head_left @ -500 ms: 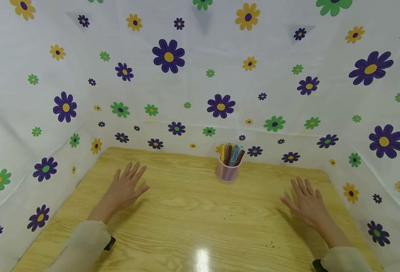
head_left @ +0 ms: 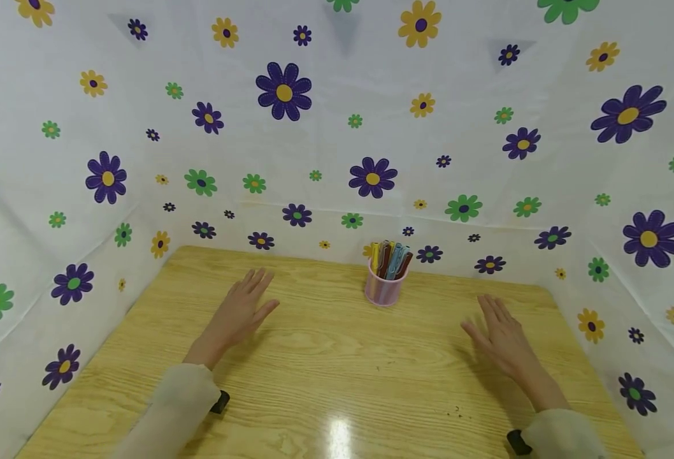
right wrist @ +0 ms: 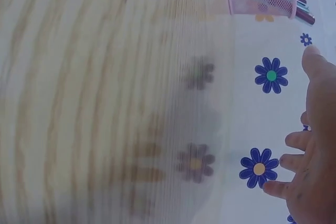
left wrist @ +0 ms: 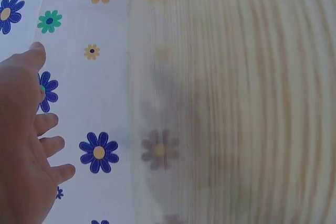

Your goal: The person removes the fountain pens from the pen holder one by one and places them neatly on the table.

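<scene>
Pens [head_left: 390, 257] stand in the pink mesh cup [head_left: 383, 290] at twelve o'clock near the table's [head_left: 325, 376] far edge. I see my left hand [head_left: 239, 312] at ten and right hand [head_left: 500, 335] at two, both flat, fingers relaxed, holding nothing.

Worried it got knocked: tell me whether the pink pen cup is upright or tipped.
Upright: the pink pen cup stands on the wooden table, pens sticking up from it.

The pen cup [head_left: 384, 290] stands on the table [head_left: 325, 370] at the frame's centre, near the far edge, with pens [head_left: 390, 258] in it. The left hand [head_left: 239, 313] lies lower left of it, the right hand [head_left: 500, 338] lower right, both well apart from it.
</scene>
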The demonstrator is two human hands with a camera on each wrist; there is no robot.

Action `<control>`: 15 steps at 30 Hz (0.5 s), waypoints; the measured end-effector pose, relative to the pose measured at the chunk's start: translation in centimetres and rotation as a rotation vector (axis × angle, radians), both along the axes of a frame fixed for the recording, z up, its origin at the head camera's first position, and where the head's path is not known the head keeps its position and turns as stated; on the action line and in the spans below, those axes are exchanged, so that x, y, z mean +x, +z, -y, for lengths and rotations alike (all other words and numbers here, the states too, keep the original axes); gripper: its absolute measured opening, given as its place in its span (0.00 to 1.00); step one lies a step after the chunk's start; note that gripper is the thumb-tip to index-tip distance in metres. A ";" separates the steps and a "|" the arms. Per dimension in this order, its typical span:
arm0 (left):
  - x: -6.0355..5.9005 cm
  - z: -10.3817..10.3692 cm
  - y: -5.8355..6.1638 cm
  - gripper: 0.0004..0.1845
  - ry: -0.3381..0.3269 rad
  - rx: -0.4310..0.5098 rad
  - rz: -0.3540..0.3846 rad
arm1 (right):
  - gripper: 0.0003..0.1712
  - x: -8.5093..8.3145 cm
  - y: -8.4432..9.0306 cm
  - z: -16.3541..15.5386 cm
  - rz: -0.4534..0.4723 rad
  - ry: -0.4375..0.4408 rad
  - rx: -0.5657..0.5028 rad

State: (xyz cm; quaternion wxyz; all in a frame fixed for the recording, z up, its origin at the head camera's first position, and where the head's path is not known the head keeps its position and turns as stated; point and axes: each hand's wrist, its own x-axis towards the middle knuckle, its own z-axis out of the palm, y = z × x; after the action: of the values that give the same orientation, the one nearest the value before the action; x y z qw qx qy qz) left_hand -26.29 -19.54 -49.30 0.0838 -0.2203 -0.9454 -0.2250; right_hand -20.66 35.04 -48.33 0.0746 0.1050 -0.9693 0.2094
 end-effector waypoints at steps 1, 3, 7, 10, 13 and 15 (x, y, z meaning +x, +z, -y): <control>-0.1 -0.4 0.0 0.37 -0.005 0.015 0.000 | 0.46 -0.1 0.0 0.1 0.002 -0.002 -0.023; -0.3 -1.4 -0.1 0.37 -0.011 0.045 -0.002 | 0.45 -0.1 0.1 0.5 0.009 -0.006 -0.065; -0.6 -3.3 0.0 0.36 -0.009 0.093 -0.005 | 0.44 -0.5 0.1 1.2 0.030 -0.014 -0.124; -0.6 -4.7 0.2 0.36 -0.006 0.122 0.017 | 0.44 -0.9 0.1 1.8 0.031 -0.009 -0.157; -0.7 -5.9 0.5 0.35 -0.010 0.145 0.038 | 0.43 -1.3 0.2 2.6 0.030 -0.004 -0.191; -0.7 -6.6 0.6 0.35 -0.015 0.161 0.049 | 0.42 -1.6 0.1 3.1 0.021 0.000 -0.210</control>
State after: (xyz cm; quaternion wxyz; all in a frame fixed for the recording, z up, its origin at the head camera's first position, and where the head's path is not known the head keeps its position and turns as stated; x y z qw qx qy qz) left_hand -26.97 -12.90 -48.70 0.0764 -0.2145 -0.9243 -0.3062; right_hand -22.22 31.93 -48.21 0.0751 0.0944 -0.9428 0.3107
